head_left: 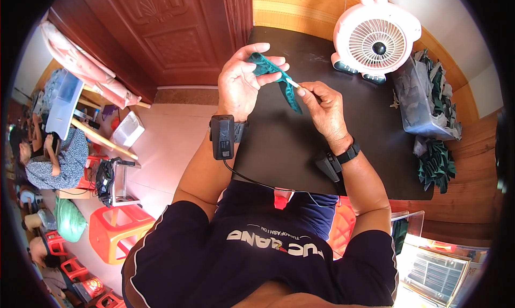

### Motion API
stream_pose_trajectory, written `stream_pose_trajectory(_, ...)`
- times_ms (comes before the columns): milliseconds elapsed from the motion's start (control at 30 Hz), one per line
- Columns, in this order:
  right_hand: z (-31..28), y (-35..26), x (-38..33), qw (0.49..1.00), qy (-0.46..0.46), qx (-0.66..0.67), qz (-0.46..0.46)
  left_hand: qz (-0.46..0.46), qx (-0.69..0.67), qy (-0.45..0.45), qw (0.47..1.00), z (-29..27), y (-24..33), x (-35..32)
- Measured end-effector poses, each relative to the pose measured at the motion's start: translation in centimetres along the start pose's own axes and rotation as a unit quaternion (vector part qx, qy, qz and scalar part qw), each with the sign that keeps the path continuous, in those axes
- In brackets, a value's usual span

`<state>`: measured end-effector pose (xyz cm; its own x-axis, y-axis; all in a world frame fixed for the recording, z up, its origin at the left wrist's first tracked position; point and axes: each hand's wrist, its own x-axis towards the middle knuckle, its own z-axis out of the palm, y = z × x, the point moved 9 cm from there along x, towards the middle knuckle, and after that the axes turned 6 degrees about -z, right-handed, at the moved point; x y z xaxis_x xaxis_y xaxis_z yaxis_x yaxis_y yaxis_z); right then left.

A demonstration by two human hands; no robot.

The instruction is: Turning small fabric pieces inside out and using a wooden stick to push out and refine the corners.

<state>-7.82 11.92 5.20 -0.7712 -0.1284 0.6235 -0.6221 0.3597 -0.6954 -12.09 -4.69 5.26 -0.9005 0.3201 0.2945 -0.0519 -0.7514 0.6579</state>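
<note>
left hand (240, 85) is up over the black counter (300, 141), fingers pinched around a teal leaf-shaped piece of fabric (271, 72), and the right hand (323, 108) meets it from the other side, fingertips closed on a thin white stick (293, 83) that touches the fabric's middle. so both hands are gripping, nothing loose. the fabric sits in the air between them, one tip curling above the left fingers, the other hanging down toward the counter. judging by that, the stick is only just being joined to this piece, and the piece looks unfinished. off to the right, a clear bin (424, 107) holds a heap of dark green and grey cut pieces, with more spilled beside it (435, 166), so plenty seems left. a pink and white fan (375, 37) stands at the counter's far edge.
</note>
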Motion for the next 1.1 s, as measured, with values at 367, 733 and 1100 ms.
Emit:
stream_pose_trajectory(367,2.5,2.2,-1.5,0.957,-0.097,0.184,0.204,-0.047,0.058,0.028,0.997,0.6,-1.3,-0.4)
stream_pose_trajectory(733,1.1,2.0,-0.8,0.983,-0.024,0.133,0.124,-0.038,0.055,0.017,0.998,0.5,-1.0,-0.3)
stream_pose_trajectory(1100,1.7,1.9,-1.2,0.965,-0.037,0.190,0.178,-0.053,0.123,0.064,0.989,1.5,-3.2,-0.8)
